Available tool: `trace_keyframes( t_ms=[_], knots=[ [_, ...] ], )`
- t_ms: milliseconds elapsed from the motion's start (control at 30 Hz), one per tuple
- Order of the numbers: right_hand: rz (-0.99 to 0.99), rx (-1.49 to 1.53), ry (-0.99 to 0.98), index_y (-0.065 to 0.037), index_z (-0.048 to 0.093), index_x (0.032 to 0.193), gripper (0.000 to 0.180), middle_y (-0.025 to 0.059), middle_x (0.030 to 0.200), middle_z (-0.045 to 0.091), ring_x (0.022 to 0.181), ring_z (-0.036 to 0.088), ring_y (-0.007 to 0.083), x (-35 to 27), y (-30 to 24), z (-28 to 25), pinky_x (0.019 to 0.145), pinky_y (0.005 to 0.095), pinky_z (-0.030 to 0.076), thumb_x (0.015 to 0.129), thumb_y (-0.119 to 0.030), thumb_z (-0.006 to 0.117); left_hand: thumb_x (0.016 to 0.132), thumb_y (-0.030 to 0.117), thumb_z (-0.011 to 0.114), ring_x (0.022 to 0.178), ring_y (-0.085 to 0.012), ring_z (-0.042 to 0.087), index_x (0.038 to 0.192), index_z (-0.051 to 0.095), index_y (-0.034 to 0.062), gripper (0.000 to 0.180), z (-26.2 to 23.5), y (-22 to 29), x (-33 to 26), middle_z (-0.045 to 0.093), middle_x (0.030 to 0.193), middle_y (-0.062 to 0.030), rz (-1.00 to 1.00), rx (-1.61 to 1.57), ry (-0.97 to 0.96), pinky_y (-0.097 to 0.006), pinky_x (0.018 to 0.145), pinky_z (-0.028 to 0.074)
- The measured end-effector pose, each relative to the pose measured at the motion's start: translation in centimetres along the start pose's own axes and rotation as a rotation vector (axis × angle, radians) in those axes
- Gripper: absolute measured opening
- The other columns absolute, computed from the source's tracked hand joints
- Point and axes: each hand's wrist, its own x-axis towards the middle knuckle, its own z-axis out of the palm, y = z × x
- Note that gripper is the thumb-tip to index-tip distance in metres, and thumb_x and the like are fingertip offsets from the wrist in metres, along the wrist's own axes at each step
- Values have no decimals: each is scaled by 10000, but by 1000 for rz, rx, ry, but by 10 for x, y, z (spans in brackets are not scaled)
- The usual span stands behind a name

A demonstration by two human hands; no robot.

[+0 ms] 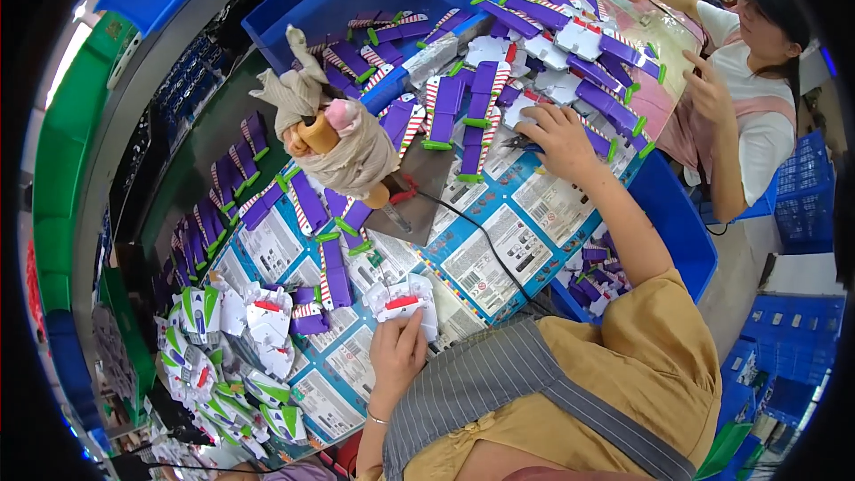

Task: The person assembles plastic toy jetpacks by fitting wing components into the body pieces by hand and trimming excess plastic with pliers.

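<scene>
The left hand [398, 352] lay at about six o'clock in the head view, its grip clamped on a white toy body piece with a red patch [403, 301] that rested on the surface [499, 254], which was papered with printed cardboard sheets. The right hand [559, 138] reached out toward one o'clock, palm down on the near edge of a heap of purple wing pieces with green tips [485, 89]. Its fingers [534, 120] curled over the pieces, but whether that grip had closed on one of them I cannot tell: the fingertips were hidden in the pile.

Judged from this, the step in hand was fetching a purple piece for the white body that waited in the left hand. The next move would call for one wing drawn free of the heap without dragging its neighbours, then brought down toward six o'clock, with the white body held steady and turned so that its side faced the incoming part.

Between the hands, toward ten o'clock of the white body, stood a cloth-wrapped fixture [334, 138] on a dark plate, a black cable trailing from it toward four o'clock. More white and green body pieces [227, 356] lay piled at eight o'clock, and a blue bin [303, 13] with more purple parts stood at twelve. A second person in a white shirt [757, 107] worked at two o'clock, well apart.
</scene>
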Motion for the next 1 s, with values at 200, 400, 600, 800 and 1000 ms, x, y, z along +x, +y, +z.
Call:
trace_keyframes(
  t_ms=[200, 400, 600, 800, 1000],
  knots=[
    [-8, 105, 40, -168, 543, 1075, 500, 24, 1170, 525, 1063, 507, 219, -1, -4, -18, 879, 406, 376, 618, -55, 709, 668, -58, 649, 634, -197, 508, 1051, 644, 45, 397, 5, -4, 2, 538, 765, -64, 1, -9, 32, -283, 542, 418],
    [-183, 302, 15, -111, 546, 981, 270, 46, 1171, 556, 921, 583, 245, 18, -64, 8, 737, 376, 435, 735, -3, 518, 671, -19, 667, 679, -215, 525, 1058, 647, 62, 396, 10, -3, -2, 531, 775, -61, -52, 1, 23, -307, 579, 435],
    [84, 602, 115, -60, 544, 982, 312, 124, 918, 599, 880, 586, 315, 24, -59, 28, 731, 382, 478, 688, -1, 627, 668, -13, 671, 672, -215, 525, 1049, 652, 64, 389, 9, -4, -4, 527, 774, -62, -55, 34, 39, -311, 569, 435],
    [467, 1476, 297, 2, 505, 1031, 232, 138, 1004, 604, 902, 596, 201, -26, -60, -43, 822, 329, 470, 814, -70, 548, 678, -37, 676, 629, -215, 542, 991, 655, 38, 323, -2, 2, -2, 569, 754, -70, -33, -73, 116, -308, 566, 440],
    [-103, 1895, -577, 39, 533, 1039, 213, 160, 937, 643, 884, 622, 234, -49, -100, -87, 790, 360, 475, 876, -97, 547, 632, -26, 730, 1018, -356, 523, 1223, 495, 72, 644, 4, 30, 50, 506, 1179, -195, 181, -267, 215, -354, 708, 489]
  ],
)
